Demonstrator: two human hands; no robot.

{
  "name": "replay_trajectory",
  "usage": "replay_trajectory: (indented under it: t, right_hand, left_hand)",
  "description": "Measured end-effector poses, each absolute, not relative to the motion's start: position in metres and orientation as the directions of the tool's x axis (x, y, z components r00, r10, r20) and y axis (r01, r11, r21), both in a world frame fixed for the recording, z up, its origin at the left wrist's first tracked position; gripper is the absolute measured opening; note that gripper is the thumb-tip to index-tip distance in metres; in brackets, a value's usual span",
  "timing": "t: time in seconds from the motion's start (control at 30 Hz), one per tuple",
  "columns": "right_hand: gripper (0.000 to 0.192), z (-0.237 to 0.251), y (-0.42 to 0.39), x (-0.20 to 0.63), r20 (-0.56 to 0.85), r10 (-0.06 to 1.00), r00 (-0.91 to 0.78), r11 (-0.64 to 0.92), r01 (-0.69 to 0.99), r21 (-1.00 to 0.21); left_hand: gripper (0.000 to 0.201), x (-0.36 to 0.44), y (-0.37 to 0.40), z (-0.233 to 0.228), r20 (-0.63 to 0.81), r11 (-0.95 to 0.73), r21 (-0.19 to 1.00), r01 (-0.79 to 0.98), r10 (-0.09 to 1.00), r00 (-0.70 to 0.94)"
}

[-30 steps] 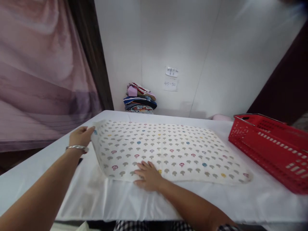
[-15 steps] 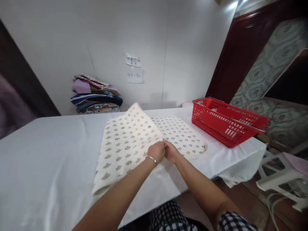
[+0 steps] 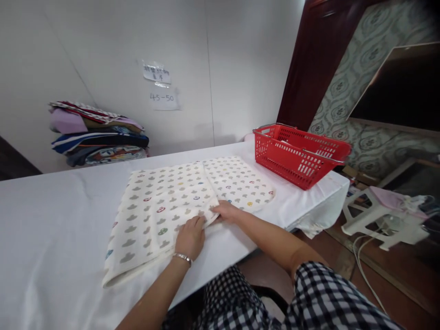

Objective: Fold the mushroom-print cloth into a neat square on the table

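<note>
A cream cloth (image 3: 154, 201) printed with small grey shapes and a few coloured ones lies on the white-covered table. Its left part is folded over, with a rounded fold at the near left. To the right a single flat part (image 3: 240, 178) ends in a rounded corner. My left hand (image 3: 190, 238), with a bracelet at the wrist, rests palm down on the cloth close to its near edge, fingers laid out. Beside it, my right hand (image 3: 225, 211) pinches the near right corner of the folded-over part. The right fingertips are partly hidden by the fabric.
A red plastic basket (image 3: 282, 160) with metal handles stands at the table's right end. Folded fabrics (image 3: 99, 133) are stacked at the back left against the wall. Paper signs (image 3: 165, 98) hang on the wall. A white stool (image 3: 381, 215) stands on the floor to the right.
The raised far corner of the cloth has come down flat. My left hand has parted from my right and moved left along the near edge. The view has turned rightward.
</note>
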State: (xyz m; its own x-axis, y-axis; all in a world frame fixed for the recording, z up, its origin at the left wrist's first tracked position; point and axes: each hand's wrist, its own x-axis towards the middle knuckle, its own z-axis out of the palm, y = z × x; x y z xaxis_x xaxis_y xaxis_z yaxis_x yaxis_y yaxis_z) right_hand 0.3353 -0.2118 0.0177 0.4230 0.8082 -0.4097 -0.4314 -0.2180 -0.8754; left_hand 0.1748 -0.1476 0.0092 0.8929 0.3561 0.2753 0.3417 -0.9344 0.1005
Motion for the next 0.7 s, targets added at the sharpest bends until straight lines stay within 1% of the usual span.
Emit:
replay_trajectory:
  t: [0.1,0.13,0.2,0.27,0.3,0.33,0.37,0.4,0.43,0.47,0.57,0.7]
  right_hand:
    - [0.021,0.041,-0.221,0.362,-0.352,0.844,0.405,-0.164,-0.430,-0.888]
    - [0.021,0.052,-0.226,0.375,-0.317,0.847,0.427,-0.124,-0.421,-0.899]
    - [0.021,0.077,-0.242,0.405,-0.204,0.843,0.498,0.003,-0.382,-0.924]
    - [0.021,0.097,-0.264,0.438,-0.066,0.790,0.609,0.157,-0.305,-0.939]
    - [0.021,0.103,-0.276,0.453,-0.017,0.740,0.673,0.211,-0.256,-0.943]
    - [0.021,0.103,-0.290,0.467,0.014,0.677,0.736,0.233,-0.196,-0.952]
    - [0.022,0.100,-0.304,0.478,0.003,0.604,0.797,0.194,-0.144,-0.970]
    - [0.023,0.093,-0.319,0.486,-0.057,0.533,0.844,0.079,-0.117,-0.990]
    - [0.022,0.082,-0.333,0.492,-0.145,0.451,0.881,-0.075,-0.125,-0.989]
    - [0.021,0.070,-0.345,0.495,-0.202,0.413,0.888,-0.148,-0.153,-0.977]
    - [0.020,0.034,-0.372,0.496,-0.301,0.353,0.886,-0.270,-0.211,-0.939]
    - [0.019,0.012,-0.376,0.498,-0.320,0.295,0.900,-0.340,-0.214,-0.916]
  left_hand:
    - [0.040,0.169,-0.140,0.011,0.308,-0.919,0.054,0.390,0.387,0.869]
    - [0.041,0.168,-0.137,0.013,0.318,-0.913,0.041,0.405,0.396,0.861]
    - [0.042,0.166,-0.132,0.016,0.327,-0.902,0.019,0.431,0.413,0.850]
    - [0.041,0.164,-0.129,0.017,0.312,-0.892,0.006,0.451,0.430,0.847]
    - [0.039,0.162,-0.128,0.016,0.295,-0.890,0.001,0.456,0.436,0.850]
    - [0.038,0.161,-0.128,0.014,0.279,-0.889,-0.003,0.458,0.439,0.854]
    - [0.036,0.159,-0.127,0.012,0.269,-0.889,-0.006,0.457,0.439,0.857]
    - [0.035,0.157,-0.127,0.009,0.267,-0.893,-0.007,0.451,0.433,0.861]
    - [0.034,0.155,-0.127,0.006,0.272,-0.898,-0.005,0.440,0.422,0.865]
    - [0.033,0.153,-0.126,0.002,0.285,-0.904,-0.002,0.429,0.410,0.866]
    - [0.032,0.149,-0.124,-0.004,0.317,-0.915,0.007,0.402,0.384,0.867]
    - [0.033,0.146,-0.120,-0.005,0.332,-0.907,0.005,0.420,0.398,0.855]
